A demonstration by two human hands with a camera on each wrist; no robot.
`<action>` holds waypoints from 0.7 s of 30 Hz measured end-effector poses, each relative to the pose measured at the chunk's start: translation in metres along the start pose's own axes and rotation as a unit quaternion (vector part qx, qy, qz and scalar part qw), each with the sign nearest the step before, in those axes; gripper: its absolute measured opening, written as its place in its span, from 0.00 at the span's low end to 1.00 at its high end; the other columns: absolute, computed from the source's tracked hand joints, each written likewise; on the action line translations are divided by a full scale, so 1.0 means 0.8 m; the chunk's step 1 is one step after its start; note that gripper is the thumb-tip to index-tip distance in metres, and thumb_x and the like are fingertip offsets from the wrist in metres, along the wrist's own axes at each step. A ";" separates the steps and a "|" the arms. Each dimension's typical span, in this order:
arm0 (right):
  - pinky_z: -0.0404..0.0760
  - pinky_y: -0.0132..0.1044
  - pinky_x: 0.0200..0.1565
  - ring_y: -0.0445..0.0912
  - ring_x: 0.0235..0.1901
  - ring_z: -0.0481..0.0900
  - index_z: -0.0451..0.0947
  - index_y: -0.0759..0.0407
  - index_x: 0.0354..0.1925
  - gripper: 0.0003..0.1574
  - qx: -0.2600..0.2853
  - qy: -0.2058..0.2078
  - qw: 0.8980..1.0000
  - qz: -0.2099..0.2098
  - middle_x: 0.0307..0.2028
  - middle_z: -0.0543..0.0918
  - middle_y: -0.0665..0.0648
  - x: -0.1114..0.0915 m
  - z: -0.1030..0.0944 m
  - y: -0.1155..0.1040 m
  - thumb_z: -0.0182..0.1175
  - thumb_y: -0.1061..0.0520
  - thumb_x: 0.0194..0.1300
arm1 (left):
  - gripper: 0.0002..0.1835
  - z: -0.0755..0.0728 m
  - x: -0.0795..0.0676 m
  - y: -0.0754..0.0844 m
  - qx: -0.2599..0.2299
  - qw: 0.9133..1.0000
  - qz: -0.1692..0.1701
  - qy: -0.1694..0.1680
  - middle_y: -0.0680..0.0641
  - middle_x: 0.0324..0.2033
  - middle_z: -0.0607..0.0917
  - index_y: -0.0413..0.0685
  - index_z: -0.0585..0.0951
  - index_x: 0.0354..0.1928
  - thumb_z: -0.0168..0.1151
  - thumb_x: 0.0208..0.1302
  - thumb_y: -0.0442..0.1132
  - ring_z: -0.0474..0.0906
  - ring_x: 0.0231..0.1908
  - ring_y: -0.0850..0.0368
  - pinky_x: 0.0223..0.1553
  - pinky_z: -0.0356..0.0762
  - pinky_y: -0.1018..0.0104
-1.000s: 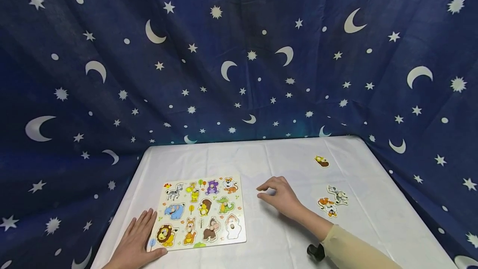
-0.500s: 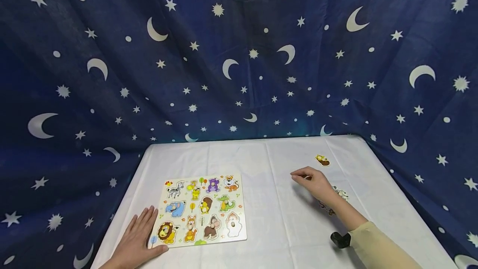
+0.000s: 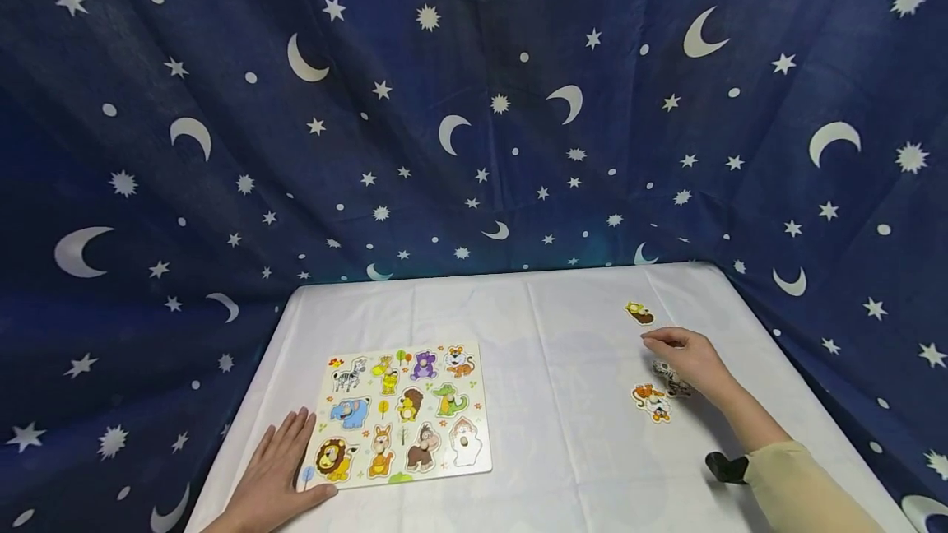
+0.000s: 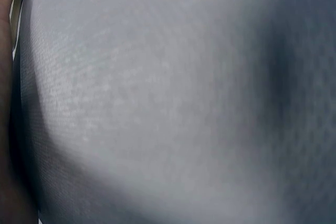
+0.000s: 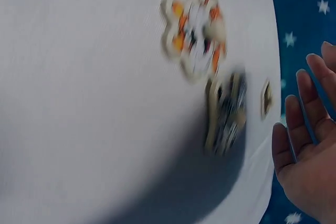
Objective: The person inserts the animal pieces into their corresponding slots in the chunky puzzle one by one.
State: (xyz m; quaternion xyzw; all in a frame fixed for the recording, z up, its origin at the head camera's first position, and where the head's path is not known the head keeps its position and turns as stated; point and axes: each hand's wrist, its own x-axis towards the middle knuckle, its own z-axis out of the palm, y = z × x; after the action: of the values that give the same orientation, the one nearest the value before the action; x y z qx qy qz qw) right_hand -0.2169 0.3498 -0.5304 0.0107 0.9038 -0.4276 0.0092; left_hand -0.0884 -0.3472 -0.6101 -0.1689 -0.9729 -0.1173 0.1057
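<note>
My left hand (image 3: 277,467) lies flat with fingers spread at the left edge of a wooden animal puzzle board (image 3: 475,377), its thumb at the front corner. The board shows a zebra, giraffe, bear, lion and several other animals. My right hand (image 3: 689,359) is over the right side of the table, fingers loosely bent and holding nothing. Partly under it in the head view lies a zebra puzzle piece (image 3: 670,382), with a tiger puzzle piece (image 3: 652,404) just in front. Beyond the fingertips is a small yellow-and-brown puzzle piece (image 3: 639,313).
A white cloth (image 3: 548,426) covers the table. Behind it hangs a dark blue curtain (image 3: 474,64) with moons and stars. A black device (image 3: 726,467) sits at my right wrist, by the yellowish sleeve (image 3: 800,484). Pale blurred cloth (image 4: 147,87) fills most of the left wrist view.
My right hand has moved right, from beside the board to over the loose pieces, and now overlaps the zebra piece. My left hand has stayed at the board.
</note>
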 end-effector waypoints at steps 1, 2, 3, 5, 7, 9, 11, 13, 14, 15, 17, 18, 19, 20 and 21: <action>0.80 0.40 0.48 0.58 0.56 0.78 0.84 0.62 0.57 0.33 0.000 0.002 1.000 0.006 0.58 0.83 0.64 -0.001 -0.003 0.006 0.60 0.37 0.73 | 0.64 0.000 0.000 0.001 -0.001 1.000 -0.001 -0.001 0.38 0.77 0.59 0.40 0.57 0.80 0.69 0.52 0.74 0.34 0.80 0.58 0.77 0.24 0.62; 0.80 0.40 0.49 0.59 0.57 0.77 0.83 0.62 0.58 0.33 0.000 0.001 1.000 0.008 0.58 0.82 0.65 -0.002 -0.007 0.012 0.60 0.37 0.73 | 0.64 0.000 0.000 0.002 -0.003 1.000 -0.004 -0.003 0.38 0.77 0.59 0.40 0.57 0.80 0.69 0.51 0.74 0.33 0.80 0.59 0.77 0.23 0.62; 0.79 0.40 0.50 0.60 0.58 0.77 0.83 0.62 0.58 0.32 -0.002 0.000 1.000 0.011 0.58 0.82 0.65 -0.003 -0.010 0.018 0.61 0.38 0.73 | 0.64 -0.001 0.000 0.003 -0.004 1.000 -0.006 -0.005 0.38 0.77 0.59 0.40 0.57 0.80 0.69 0.51 0.74 0.33 0.80 0.59 0.77 0.23 0.62; 0.79 0.42 0.51 0.60 0.58 0.77 0.84 0.62 0.57 0.30 -0.008 -0.003 1.000 0.012 0.57 0.82 0.65 -0.006 -0.014 0.028 0.61 0.39 0.73 | 0.64 -0.002 0.001 0.004 -0.005 1.000 -0.008 -0.006 0.37 0.77 0.60 0.40 0.57 0.79 0.69 0.51 0.74 0.34 0.80 0.59 0.77 0.23 0.62; 0.79 0.44 0.51 0.61 0.57 0.77 0.85 0.62 0.55 0.28 -0.015 -0.011 1.000 0.007 0.57 0.82 0.66 -0.008 -0.018 0.038 0.62 0.41 0.73 | 0.64 -0.003 0.001 0.006 -0.005 1.000 -0.007 -0.004 0.36 0.76 0.61 0.39 0.57 0.79 0.69 0.51 0.74 0.36 0.80 0.57 0.77 0.24 0.62; 0.79 0.45 0.50 0.61 0.56 0.78 0.86 0.61 0.53 0.25 -0.027 -0.023 0.999 0.000 0.55 0.82 0.65 -0.010 -0.020 0.046 0.63 0.43 0.72 | 0.64 -0.004 0.001 0.007 -0.005 1.000 -0.007 -0.004 0.36 0.76 0.61 0.39 0.58 0.79 0.69 0.51 0.73 0.37 0.80 0.56 0.77 0.24 0.62; 0.79 0.46 0.49 0.58 0.54 0.78 0.86 0.60 0.51 0.22 -0.037 -0.034 0.999 -0.006 0.54 0.82 0.64 -0.012 -0.022 0.053 0.65 0.44 0.72 | 0.64 -0.005 0.000 0.007 -0.008 1.000 -0.009 -0.006 0.35 0.76 0.62 0.38 0.59 0.79 0.70 0.51 0.73 0.37 0.80 0.56 0.77 0.24 0.62; 0.79 0.45 0.48 0.55 0.53 0.78 0.87 0.59 0.50 0.20 -0.045 -0.044 0.998 -0.013 0.53 0.82 0.61 -0.014 -0.024 0.057 0.66 0.46 0.70 | 0.64 -0.005 0.000 0.007 -0.009 1.000 -0.014 -0.011 0.36 0.76 0.61 0.39 0.59 0.79 0.69 0.51 0.74 0.36 0.80 0.58 0.77 0.24 0.63; 0.79 0.45 0.48 0.55 0.52 0.77 0.87 0.58 0.49 0.19 -0.049 -0.048 0.997 -0.020 0.52 0.83 0.61 -0.015 -0.025 0.059 0.67 0.47 0.70 | 0.64 -0.005 0.000 0.007 -0.009 1.000 -0.016 -0.015 0.36 0.76 0.61 0.39 0.58 0.79 0.69 0.51 0.74 0.35 0.80 0.59 0.77 0.23 0.63; 0.79 0.46 0.49 0.54 0.52 0.77 0.88 0.58 0.48 0.17 -0.052 -0.049 0.997 -0.027 0.51 0.83 0.60 -0.016 -0.026 0.060 0.68 0.48 0.69 | 0.64 -0.004 0.000 0.006 -0.008 1.000 -0.018 -0.018 0.36 0.76 0.61 0.39 0.58 0.79 0.68 0.51 0.74 0.34 0.80 0.60 0.77 0.23 0.63; 0.78 0.48 0.50 0.56 0.52 0.77 0.89 0.56 0.45 0.15 -0.063 -0.047 0.996 -0.041 0.49 0.83 0.59 -0.017 -0.027 0.062 0.71 0.48 0.66 | 0.64 -0.003 0.000 0.005 -0.006 1.000 -0.017 -0.019 0.37 0.76 0.61 0.40 0.58 0.79 0.68 0.51 0.75 0.33 0.79 0.61 0.76 0.23 0.63; 0.76 0.50 0.51 0.57 0.52 0.76 0.89 0.55 0.44 0.14 -0.071 -0.045 0.995 -0.049 0.48 0.84 0.58 -0.018 -0.028 0.063 0.72 0.48 0.64 | 0.64 -0.003 0.000 0.004 -0.004 1.000 -0.017 -0.019 0.37 0.76 0.61 0.41 0.57 0.80 0.68 0.51 0.75 0.33 0.79 0.61 0.76 0.23 0.63; 0.75 0.52 0.52 0.58 0.53 0.75 0.89 0.54 0.42 0.13 -0.077 -0.043 0.995 -0.055 0.48 0.84 0.58 -0.019 -0.029 0.064 0.73 0.48 0.63 | 0.64 -0.002 0.000 0.003 -0.002 1.000 -0.015 -0.020 0.37 0.77 0.61 0.41 0.57 0.80 0.68 0.51 0.75 0.32 0.79 0.61 0.76 0.23 0.63; 0.74 0.53 0.53 0.60 0.53 0.75 0.89 0.53 0.42 0.13 -0.084 -0.042 0.994 -0.063 0.47 0.84 0.59 -0.019 -0.029 0.065 0.74 0.48 0.62 | 0.64 -0.002 0.000 0.002 -0.001 1.000 -0.012 -0.018 0.37 0.76 0.61 0.41 0.57 0.80 0.68 0.52 0.75 0.32 0.79 0.61 0.76 0.23 0.63; 0.73 0.55 0.54 0.60 0.54 0.74 0.90 0.52 0.41 0.12 -0.090 -0.038 0.993 -0.065 0.47 0.84 0.58 -0.020 -0.030 0.067 0.75 0.48 0.61 | 0.64 -0.001 0.001 0.002 0.000 1.000 -0.011 -0.016 0.37 0.77 0.61 0.41 0.57 0.80 0.67 0.52 0.75 0.32 0.79 0.61 0.76 0.23 0.63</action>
State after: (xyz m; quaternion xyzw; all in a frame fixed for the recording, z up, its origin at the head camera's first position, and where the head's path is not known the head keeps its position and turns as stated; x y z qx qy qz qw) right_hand -0.1997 0.4018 -0.5563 -0.0656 0.9364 -0.3442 0.0165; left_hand -0.0881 -0.3460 -0.6088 -0.1602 -0.9762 -0.1160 0.0888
